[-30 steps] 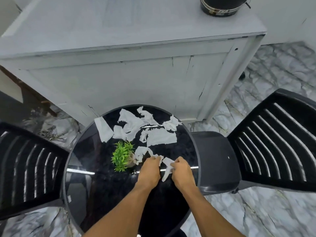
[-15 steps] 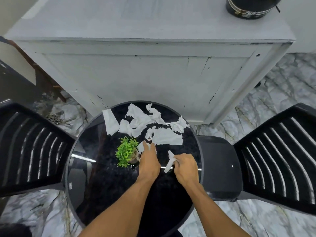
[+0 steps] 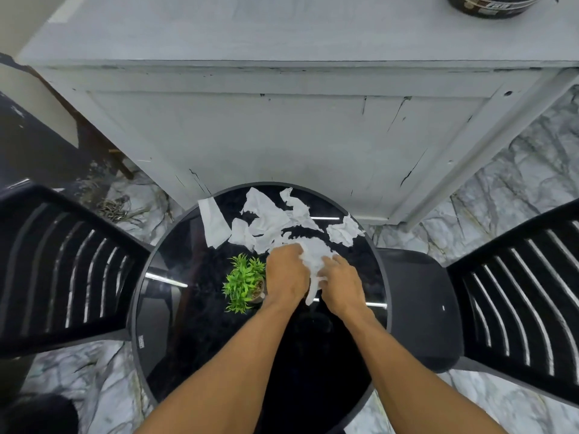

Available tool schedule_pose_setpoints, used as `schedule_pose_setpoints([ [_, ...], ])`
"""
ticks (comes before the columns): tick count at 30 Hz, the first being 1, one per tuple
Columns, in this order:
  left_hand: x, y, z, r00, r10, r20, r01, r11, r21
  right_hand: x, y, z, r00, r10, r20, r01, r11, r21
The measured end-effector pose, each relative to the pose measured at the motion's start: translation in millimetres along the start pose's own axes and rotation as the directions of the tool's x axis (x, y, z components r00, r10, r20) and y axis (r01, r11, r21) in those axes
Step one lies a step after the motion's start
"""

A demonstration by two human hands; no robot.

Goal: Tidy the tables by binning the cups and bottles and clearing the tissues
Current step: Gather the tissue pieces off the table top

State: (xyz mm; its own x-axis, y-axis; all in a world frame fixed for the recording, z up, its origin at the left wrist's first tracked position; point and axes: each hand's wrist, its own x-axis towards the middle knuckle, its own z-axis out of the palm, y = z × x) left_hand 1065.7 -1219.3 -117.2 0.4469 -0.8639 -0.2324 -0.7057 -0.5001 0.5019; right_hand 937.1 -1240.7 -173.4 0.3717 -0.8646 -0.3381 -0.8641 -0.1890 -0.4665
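Several torn white tissues point(image 3: 266, 219) lie scattered over the far half of a round black glass table point(image 3: 188, 308). One strip point(image 3: 214, 225) hangs over the far left rim, and a crumpled piece point(image 3: 344, 231) sits at the far right. My left hand point(image 3: 286, 272) and my right hand point(image 3: 341, 281) are side by side at the table's middle, both closed around a bunched tissue point(image 3: 315, 256) between them. A tail of that tissue hangs down between my wrists.
A small green potted plant point(image 3: 242, 281) stands just left of my left hand. Black slatted chairs flank the table, one on the left point(image 3: 62, 267) and one on the right point(image 3: 517, 296). A grey cabinet point(image 3: 297, 120) stands behind, with a black bucket point(image 3: 488, 6) on top.
Both hands have moved forward across the table and gathered the near tissue pieces into one bunch between them. The view has shifted closer to the table.
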Motion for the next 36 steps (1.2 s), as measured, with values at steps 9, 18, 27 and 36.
schedule_pose_setpoints([
  [9, 111, 9, -50, 0.919, 0.218, 0.33, -0.286, 0.943, 0.173, -2, -6, 0, 1.0, -0.012, -0.006, 0.011, 0.997, -0.081],
  [18, 123, -53, -25, 0.653, 0.307, 0.693, -0.589, 0.781, 0.209, 7, -24, 4, 0.991, 0.08, -0.108, -0.075, 0.996, 0.05],
  [27, 158, -36, -41, 0.803, 0.414, 0.429, -0.397, 0.908, -0.134, 48, -43, -18, 0.914, 0.226, -0.338, -0.189, 0.972, 0.14],
  [36, 168, -28, -15, 0.775, 0.481, 0.41, -0.546, 0.837, 0.049, 62, -29, -23, 0.946, 0.26, -0.195, -0.25, 0.965, 0.077],
])
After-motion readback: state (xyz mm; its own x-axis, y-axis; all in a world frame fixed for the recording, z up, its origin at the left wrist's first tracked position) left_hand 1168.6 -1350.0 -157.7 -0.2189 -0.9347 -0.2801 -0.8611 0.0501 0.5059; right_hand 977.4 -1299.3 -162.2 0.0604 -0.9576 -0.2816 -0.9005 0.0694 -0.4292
